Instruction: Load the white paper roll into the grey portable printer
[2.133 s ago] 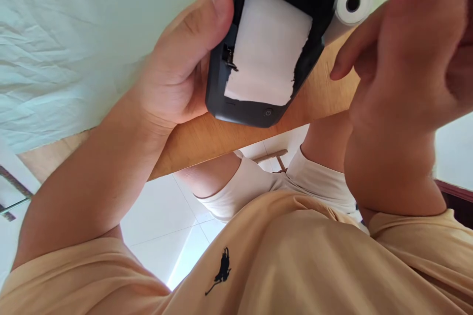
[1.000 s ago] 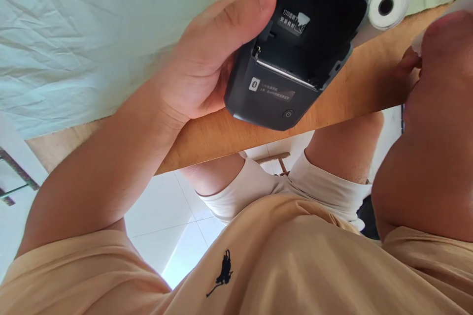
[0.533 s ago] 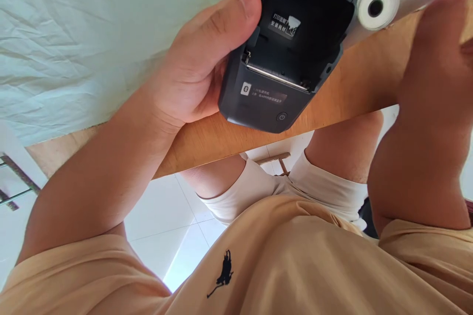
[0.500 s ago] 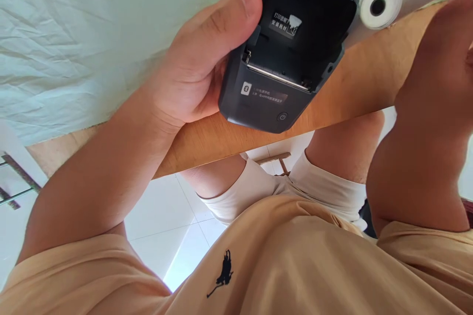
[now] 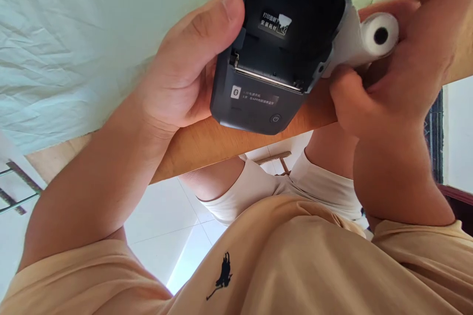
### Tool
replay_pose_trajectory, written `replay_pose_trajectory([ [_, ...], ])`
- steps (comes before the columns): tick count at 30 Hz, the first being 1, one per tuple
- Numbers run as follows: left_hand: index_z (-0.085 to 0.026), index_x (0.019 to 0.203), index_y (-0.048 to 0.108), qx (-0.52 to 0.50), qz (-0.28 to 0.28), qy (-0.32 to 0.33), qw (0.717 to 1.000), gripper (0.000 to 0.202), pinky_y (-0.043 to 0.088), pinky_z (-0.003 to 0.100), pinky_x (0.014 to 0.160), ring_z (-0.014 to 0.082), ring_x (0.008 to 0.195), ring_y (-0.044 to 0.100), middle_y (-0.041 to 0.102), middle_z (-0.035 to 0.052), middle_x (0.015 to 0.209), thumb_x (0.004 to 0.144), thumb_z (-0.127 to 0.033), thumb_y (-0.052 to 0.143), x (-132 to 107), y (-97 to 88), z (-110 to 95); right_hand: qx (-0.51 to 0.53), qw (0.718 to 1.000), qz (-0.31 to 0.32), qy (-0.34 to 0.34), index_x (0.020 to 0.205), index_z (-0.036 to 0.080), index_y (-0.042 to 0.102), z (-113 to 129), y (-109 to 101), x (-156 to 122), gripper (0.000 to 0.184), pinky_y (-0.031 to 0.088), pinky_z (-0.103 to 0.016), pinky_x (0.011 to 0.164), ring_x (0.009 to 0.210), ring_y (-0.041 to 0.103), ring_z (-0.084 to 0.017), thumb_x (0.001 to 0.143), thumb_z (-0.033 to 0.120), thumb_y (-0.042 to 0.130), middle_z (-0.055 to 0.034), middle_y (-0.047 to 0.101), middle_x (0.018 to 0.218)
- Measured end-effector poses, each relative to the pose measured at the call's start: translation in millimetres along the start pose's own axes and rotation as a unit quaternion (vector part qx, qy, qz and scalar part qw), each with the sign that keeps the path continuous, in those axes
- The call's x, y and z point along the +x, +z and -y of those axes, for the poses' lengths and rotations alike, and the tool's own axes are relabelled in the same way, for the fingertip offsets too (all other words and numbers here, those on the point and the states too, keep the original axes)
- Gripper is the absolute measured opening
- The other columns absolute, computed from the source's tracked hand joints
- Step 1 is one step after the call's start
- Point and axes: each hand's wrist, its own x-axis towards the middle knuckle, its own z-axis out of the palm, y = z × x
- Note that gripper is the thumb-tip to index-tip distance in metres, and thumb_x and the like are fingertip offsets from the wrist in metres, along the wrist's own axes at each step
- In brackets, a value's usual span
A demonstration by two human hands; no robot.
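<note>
My left hand [image 5: 185, 69] grips a dark grey handheld printer [image 5: 258, 103] from its left side, thumb along the upper edge. The printer's lid is up and its paper bay is bare, showing a small label and a metal tear bar. My right hand [image 5: 399, 74] is closed round a white paper roll [image 5: 379, 34], holding it right beside the printer's right edge with the roll's dark core hole facing me.
A wooden table [image 5: 207, 140] runs under the printer, with a pale green-white cloth [image 5: 74, 34] spread over its left part. Below the table edge are my knees in white shorts [image 5: 281, 184] and a white tiled floor [image 5: 162, 216].
The strip of paper that lay in the printer is gone and the bay is bare. My right hand has picked the paper roll up from the table and brought it beside the printer.
</note>
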Motion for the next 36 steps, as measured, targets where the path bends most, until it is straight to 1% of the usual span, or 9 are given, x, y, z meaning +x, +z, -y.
replay_pose_trajectory([
  [4,-0.008,0.137,0.078,0.010,-0.028,-0.004,1.000,0.065,0.068,0.050,0.112,0.0385,0.147,0.070,0.077,0.0082,0.104,0.120,-0.050,0.031,-1,2.6,-1,-0.158,0.981,0.020,-0.112,0.130,0.016,0.072,-10,-1,-1,0.042,0.047,-0.026,0.102,0.113,0.056,-0.009,0.089,0.021,0.070,-0.0026,0.062,0.117],
  [8,-0.010,0.140,0.076,0.026,-0.038,-0.006,0.999,0.054,0.067,0.055,0.117,0.0408,0.145,0.071,0.078,0.0084,0.104,0.116,-0.050,0.049,-1,5.6,-1,-0.050,0.987,-0.006,-0.151,0.155,0.039,0.060,-17,6,0,0.080,0.043,-0.021,0.086,0.098,0.053,-0.001,0.080,0.010,0.060,0.0025,0.054,0.127],
  [14,-0.024,0.158,0.062,0.095,-0.197,-0.022,0.976,0.076,0.072,0.052,0.105,0.0387,0.139,0.075,0.078,0.0055,0.111,0.115,-0.076,0.027,17,-0.1,-3,-0.171,0.977,-0.018,-0.129,0.130,0.014,0.071,-18,5,-2,0.040,0.054,-0.027,0.105,0.118,0.059,-0.012,0.092,0.023,0.068,-0.0059,0.064,0.120],
  [16,-0.025,0.158,0.062,0.094,-0.219,-0.017,0.971,0.077,0.073,0.051,0.104,0.0385,0.139,0.076,0.077,0.0052,0.113,0.113,-0.078,0.030,25,-5.3,-6,-0.136,0.978,-0.018,-0.155,0.146,0.022,0.065,-19,4,-2,0.057,0.054,-0.026,0.100,0.111,0.061,-0.008,0.090,0.018,0.066,-0.0030,0.060,0.125],
  [19,-0.024,0.155,0.063,0.095,-0.219,-0.014,0.971,0.073,0.074,0.049,0.104,0.0372,0.139,0.076,0.077,0.0045,0.114,0.115,-0.076,0.031,27,-7.7,-9,-0.068,0.986,0.007,-0.151,0.161,0.031,0.054,-18,2,-1,0.086,0.055,-0.025,0.107,0.120,0.064,-0.008,0.078,0.009,0.053,-0.0002,0.055,0.139],
  [23,-0.022,0.149,0.067,0.096,-0.220,-0.024,0.970,0.065,0.075,0.049,0.104,0.0353,0.135,0.078,0.077,0.0038,0.111,0.117,-0.068,0.033,14,3.3,-8,-0.181,0.975,0.010,-0.127,0.146,0.018,0.062,-13,1,-2,0.056,0.053,-0.034,0.120,0.133,0.059,-0.016,0.091,0.019,0.058,-0.0041,0.061,0.139],
  [28,-0.013,0.137,0.071,0.049,-0.068,-0.049,0.995,0.052,0.071,0.056,0.112,0.0346,0.136,0.078,0.075,0.0060,0.099,0.121,-0.039,0.029,-1,11.0,-10,-0.024,0.990,-0.014,-0.139,0.169,0.054,0.041,-17,6,-4,0.086,0.049,-0.022,0.094,0.124,0.061,-0.005,0.094,0.013,0.054,0.0094,0.051,0.155],
  [33,-0.010,0.129,0.072,0.039,-0.054,-0.044,0.997,0.062,0.067,0.062,0.118,0.0310,0.132,0.081,0.074,0.0047,0.089,0.121,-0.027,0.013,-3,10.9,-15,-0.138,0.982,0.040,-0.125,0.150,0.022,0.061,-11,1,-6,0.053,0.057,-0.031,0.110,0.127,0.067,-0.013,0.097,0.018,0.055,-0.0030,0.065,0.136],
  [36,-0.009,0.109,0.076,0.018,-0.063,-0.044,0.997,0.043,0.067,0.058,0.120,0.0331,0.130,0.081,0.075,0.0069,0.088,0.120,-0.030,0.040,-2,13.7,-16,-0.170,0.976,0.025,-0.134,0.152,0.021,0.065,-9,2,-5,0.052,0.061,-0.032,0.112,0.126,0.064,-0.014,0.100,0.023,0.062,-0.0056,0.066,0.137],
])
